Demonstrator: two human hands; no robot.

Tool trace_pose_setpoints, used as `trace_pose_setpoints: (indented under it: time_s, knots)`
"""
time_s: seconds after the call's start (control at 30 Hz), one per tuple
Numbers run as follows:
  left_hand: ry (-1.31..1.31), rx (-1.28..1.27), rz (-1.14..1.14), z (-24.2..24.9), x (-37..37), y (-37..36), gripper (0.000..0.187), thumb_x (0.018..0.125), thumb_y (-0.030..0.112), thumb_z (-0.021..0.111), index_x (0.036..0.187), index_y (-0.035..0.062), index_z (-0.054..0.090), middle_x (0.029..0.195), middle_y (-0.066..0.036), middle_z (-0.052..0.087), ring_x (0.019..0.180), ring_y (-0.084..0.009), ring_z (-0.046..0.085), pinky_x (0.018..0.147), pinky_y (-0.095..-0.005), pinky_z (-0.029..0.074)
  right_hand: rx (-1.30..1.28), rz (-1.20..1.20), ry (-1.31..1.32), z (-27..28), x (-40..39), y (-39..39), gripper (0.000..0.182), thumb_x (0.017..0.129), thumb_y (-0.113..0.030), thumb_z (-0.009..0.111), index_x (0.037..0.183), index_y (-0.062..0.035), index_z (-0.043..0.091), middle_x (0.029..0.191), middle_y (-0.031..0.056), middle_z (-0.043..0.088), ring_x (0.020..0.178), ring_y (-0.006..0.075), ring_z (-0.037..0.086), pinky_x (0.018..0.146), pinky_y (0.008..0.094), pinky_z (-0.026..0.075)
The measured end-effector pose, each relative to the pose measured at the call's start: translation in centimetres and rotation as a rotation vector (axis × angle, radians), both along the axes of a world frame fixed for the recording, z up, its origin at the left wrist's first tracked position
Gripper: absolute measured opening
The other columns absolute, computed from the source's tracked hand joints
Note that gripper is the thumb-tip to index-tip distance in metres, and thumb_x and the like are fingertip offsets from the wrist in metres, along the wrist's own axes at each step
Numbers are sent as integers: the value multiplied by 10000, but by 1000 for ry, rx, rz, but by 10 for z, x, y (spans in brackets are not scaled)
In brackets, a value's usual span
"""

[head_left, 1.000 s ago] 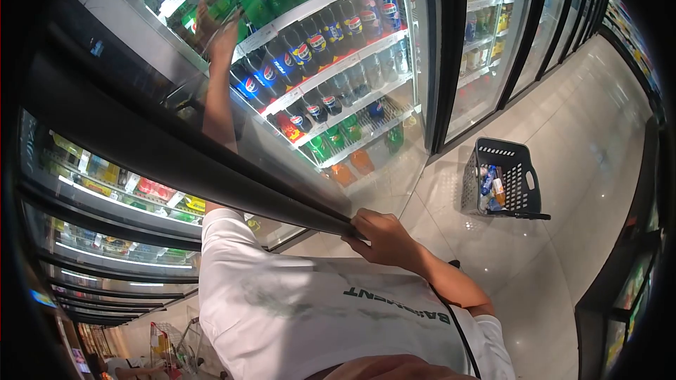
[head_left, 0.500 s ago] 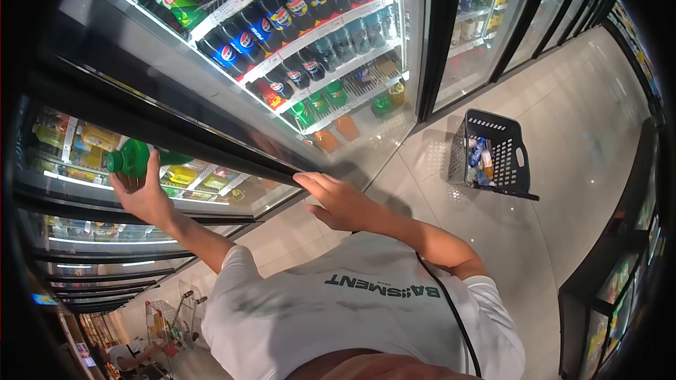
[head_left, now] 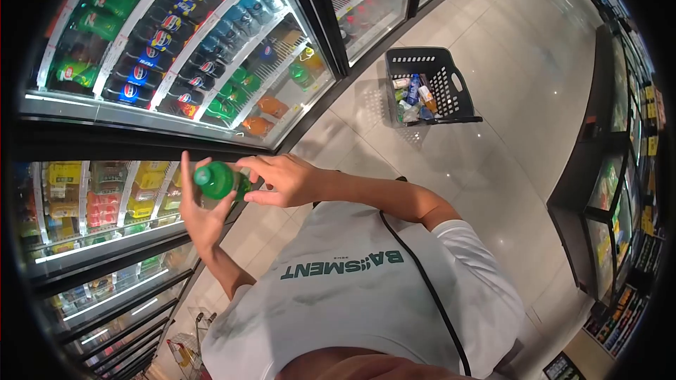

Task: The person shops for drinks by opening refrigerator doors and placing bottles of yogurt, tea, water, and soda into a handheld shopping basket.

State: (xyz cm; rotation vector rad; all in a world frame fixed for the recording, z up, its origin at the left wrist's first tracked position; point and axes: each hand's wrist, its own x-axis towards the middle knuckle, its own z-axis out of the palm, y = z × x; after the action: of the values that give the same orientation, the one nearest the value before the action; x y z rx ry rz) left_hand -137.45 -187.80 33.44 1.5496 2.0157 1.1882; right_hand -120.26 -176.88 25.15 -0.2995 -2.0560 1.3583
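Note:
A green bottle (head_left: 220, 179) with a green cap is held in front of my chest, its cap end toward the left. My left hand (head_left: 204, 219) grips it near the cap, with the thumb along its lower side and one finger stretched upward. At the bottle's other end is my right hand (head_left: 280, 180), its fingers and thumb around that end. The glass cooler door (head_left: 201, 124) beyond my hands is closed, with rows of dark, blue-labelled and green bottles behind it.
A dark perforated basket (head_left: 461, 102) with several packaged items stands on the tiled floor (head_left: 493, 176) ahead. More glass-door coolers run along the left and top. Dark-framed display shelves (head_left: 598, 218) stand at the right. Part of a shopping cart (head_left: 184, 353) shows at the lower left.
The cooler door has swung shut. My left hand has brought the green bottle rightward, away from the cooler. My right hand has left the door edge and moved to the bottle. The view has turned.

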Motion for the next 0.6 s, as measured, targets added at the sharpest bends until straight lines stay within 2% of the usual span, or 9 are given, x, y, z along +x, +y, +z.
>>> trace_pose_setpoints:
  time_s: [0.03, 0.1, 0.17, 0.27, 0.3, 0.4, 0.43, 0.53, 0.6]
  knots:
    - [-16, -18, -77, -13, 20, 15, 1088, 624, -117, 789, 1573, 75, 292, 1295, -130, 623, 1115, -219, 629, 958, -346, 516, -25, -27, -30, 1, 17, 6, 538, 881, -395, 735, 1178, 16, 555, 849, 128, 672, 645, 311, 685, 585, 376, 532]
    - [35, -60, -220, -41, 56, 44, 1126, 604, -100, 785, 1584, 94, 265, 1240, -111, 663, 1113, -232, 660, 944, -349, 523, 107, -238, -188, -14, 50, 17, 565, 862, -465, 739, 1132, -2, 559, 745, 109, 668, 583, 319, 672, 554, 396, 528]
    - [64, -134, -338, -53, 98, 70, 1116, 651, -51, 788, 1598, 111, 219, 1210, -139, 671, 1090, -292, 677, 931, -359, 522, 208, -442, -252, -21, 90, 33, 551, 847, -536, 728, 1032, -39, 579, 613, 93, 645, 533, 316, 660, 514, 403, 521]
    - [75, -167, -496, -75, 156, 107, 1121, 681, -22, 790, 1605, 125, 173, 1249, -171, 651, 1115, -360, 659, 931, -384, 519, 268, -590, -270, -19, 156, 50, 472, 852, -488, 739, 1000, -59, 610, 631, 99, 648, 543, 293, 664, 509, 383, 521]
    - [76, -154, -549, -84, 173, 119, 1124, 688, -15, 791, 1607, 130, 159, 1264, -181, 643, 1126, -378, 651, 933, -393, 517, 271, -651, -282, -24, 172, 52, 366, 861, -413, 743, 971, -81, 633, 634, 92, 646, 549, 278, 664, 497, 374, 510]
    - [27, -242, -650, -98, 221, 156, 1124, 702, -22, 782, 1608, 146, 139, 1351, -215, 590, 1189, -411, 607, 969, -410, 503, 309, -800, -233, -48, 213, 71, 301, 857, -345, 750, 980, -93, 644, 645, 84, 646, 551, 268, 662, 491, 375, 499]
    - [-1, -186, -672, -107, 236, 170, 1118, 711, -17, 782, 1608, 148, 136, 1370, -224, 573, 1201, -408, 600, 979, -412, 499, 351, -854, -224, -59, 224, 82, 289, 873, -348, 718, 922, -76, 633, 643, 103, 648, 555, 288, 661, 492, 390, 491]
    - [-55, -66, -670, -134, 265, 200, 1095, 742, 4, 781, 1608, 154, 128, 1423, -246, 524, 1237, -398, 582, 1006, -415, 490, 287, -936, -571, -73, 255, 117, 324, 892, -365, 683, 840, -55, 603, 645, 137, 650, 566, 312, 661, 506, 410, 495]
    - [-56, -47, -600, -143, 274, 220, 1068, 770, 25, 778, 1607, 154, 127, 1451, -257, 494, 1260, -388, 570, 1017, -409, 487, 281, -980, -653, -95, 275, 146, 369, 911, -366, 653, 782, -30, 574, 667, 167, 660, 587, 351, 663, 547, 473, 502]
